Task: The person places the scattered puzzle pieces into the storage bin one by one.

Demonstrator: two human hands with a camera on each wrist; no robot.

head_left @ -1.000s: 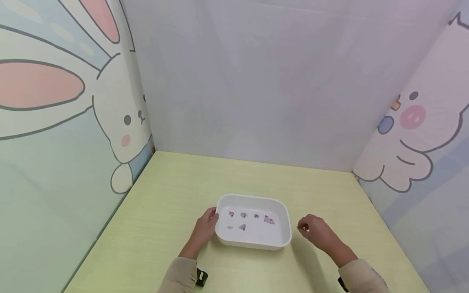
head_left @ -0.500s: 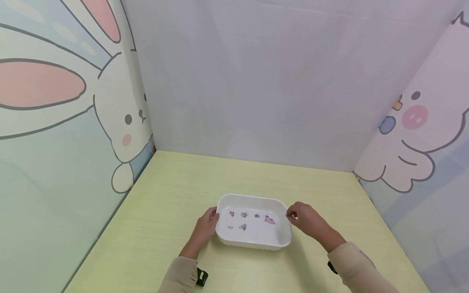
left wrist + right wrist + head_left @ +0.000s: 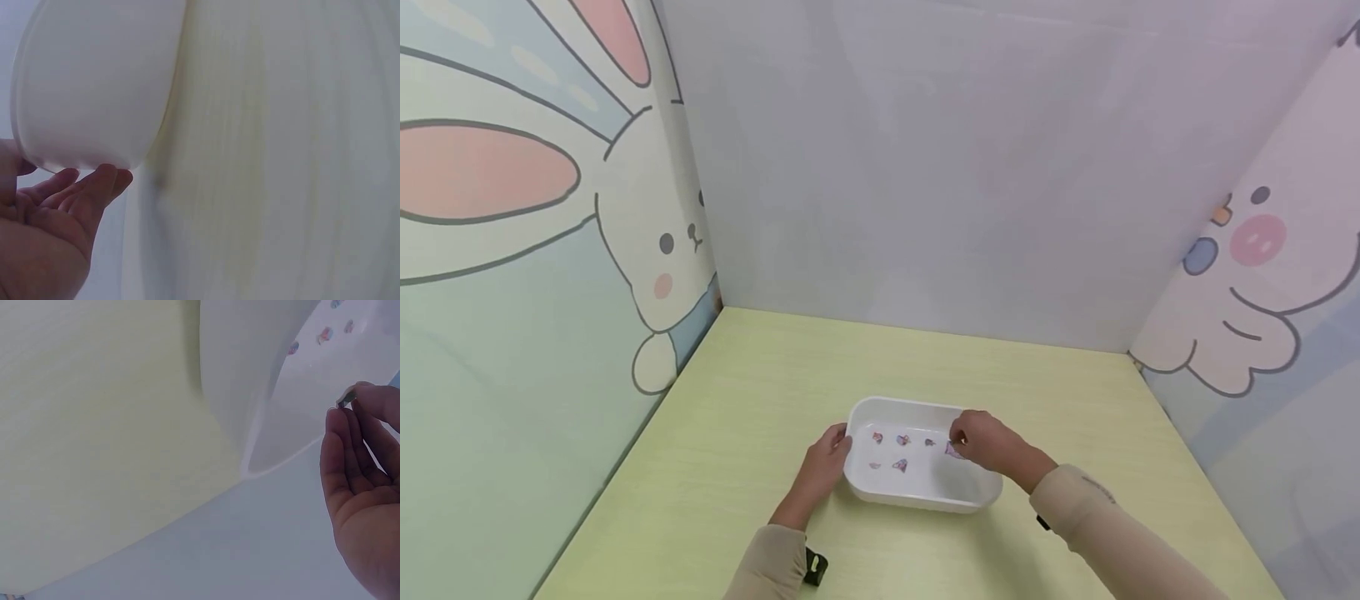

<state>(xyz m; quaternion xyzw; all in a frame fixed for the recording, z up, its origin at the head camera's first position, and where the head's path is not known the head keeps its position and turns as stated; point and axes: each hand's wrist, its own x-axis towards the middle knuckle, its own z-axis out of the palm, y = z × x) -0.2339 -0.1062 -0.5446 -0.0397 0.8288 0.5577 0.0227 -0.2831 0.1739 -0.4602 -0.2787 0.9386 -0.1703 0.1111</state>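
A white rectangular tray (image 3: 917, 502) stands on the table, with several small colourful sticker-like cut-outs (image 3: 900, 466) on its floor. At its left end my left hand (image 3: 822, 463) holds the rim; in the left wrist view the thumb is at the rim and the fingertips touch the outer wall. My right hand (image 3: 988, 440) is over the right part of the tray, partly hiding a pinkish cut-out (image 3: 952, 451). Between its thumb and fingertips, the right wrist view shows a small, thin, greenish piece (image 3: 347, 397), pinched; its printed face cannot be made out.
The pale yellow-green table (image 3: 760, 367) extends around the tray. A grey back wall (image 3: 917, 183) closes off the far side. Side walls carry a cartoon rabbit (image 3: 662, 208) at left and a pig (image 3: 1255, 275) at right. A black strap (image 3: 816, 567) sits at the left wrist.
My right hand has moved left from beside the tray, across its right rim, to above the pinkish cut-out. My left hand stays on the tray's left end.
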